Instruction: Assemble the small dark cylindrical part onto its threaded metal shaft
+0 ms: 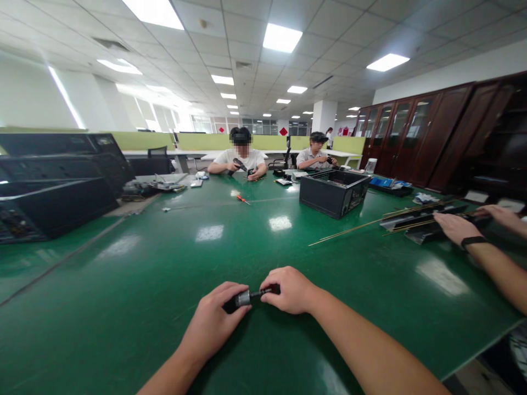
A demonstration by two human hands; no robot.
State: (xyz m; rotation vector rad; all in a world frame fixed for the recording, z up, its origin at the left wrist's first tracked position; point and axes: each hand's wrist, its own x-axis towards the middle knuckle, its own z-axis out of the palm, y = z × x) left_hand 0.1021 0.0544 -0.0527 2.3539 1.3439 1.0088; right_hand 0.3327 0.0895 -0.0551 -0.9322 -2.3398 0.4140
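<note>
Low over the green table point(164, 263), in front of me, both hands meet at a black-and-silver cylindrical tool point(244, 298). My left hand point(212, 321) is closed around its dark, thicker body, just behind the silver collar. From the collar a thin dark shaft runs right into my right hand point(290, 291), whose thumb and fingers pinch the black far end. The palms hide parts of the tool, so I cannot tell its exact kind or whether it is one piece.
A red-orange screwdriver point(242, 199) lies ahead. Beyond it stands an open black computer case point(335, 192); more dark cases point(57, 186) are at left. Thin brass-coloured rods point(349, 227) reach in from the right, beside a co-worker's hands point(457, 227). Two people sit opposite.
</note>
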